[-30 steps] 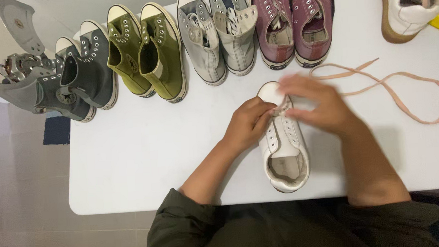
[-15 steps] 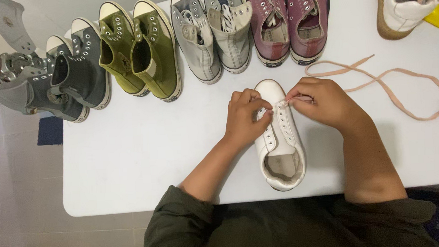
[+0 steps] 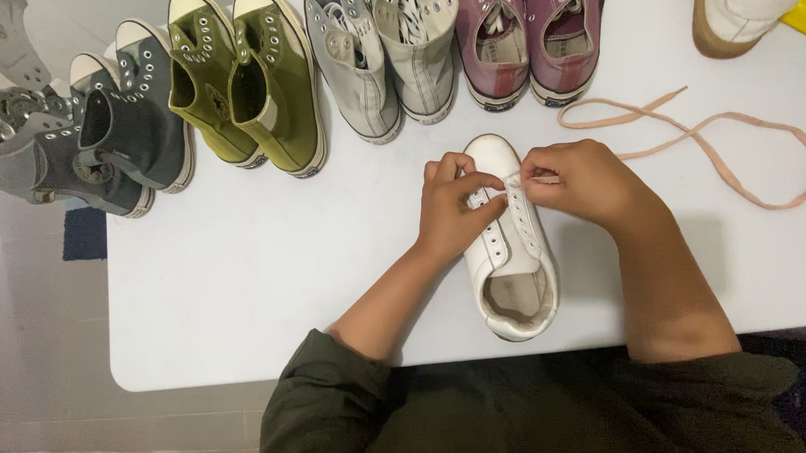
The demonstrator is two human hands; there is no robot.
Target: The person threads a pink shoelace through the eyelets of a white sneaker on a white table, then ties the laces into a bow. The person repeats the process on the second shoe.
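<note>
View from above of a white table (image 3: 243, 288) at which a person works on a white low-top sneaker (image 3: 510, 249). The sneaker lies directly under and between both hands, its long axis running away from the person: toe at the far end just beyond the fingertips, open heel collar toward the body, nearer than the wrists. The left hand (image 3: 452, 211) rests on the left flank of the shoe at the forward eyelets, fingers curled and closed against the upper, steadying it; whether anything is pinched between thumb and forefinger cannot be told. The right hand (image 3: 582, 184) sits at the right edge of the eyelet row, fingers closed in a pinch on a pale lace end (image 3: 532, 181) that crosses toward the foremost eyelets. Both hands are about equally near the eyelet rows; the right is the one engaged with the lace. Both forearms converge from dark green sleeves (image 3: 339, 410) at the near edge, wrists low over the table. To the right of the right hand, well apart from the shoe, lies a looped peach-coloured lace (image 3: 726, 162). Beyond the hands stand a maroon pair (image 3: 526, 31), a pale grey pair (image 3: 386, 51), an olive pair (image 3: 252, 79) and, far left, a dark grey pair (image 3: 100, 131).
</note>
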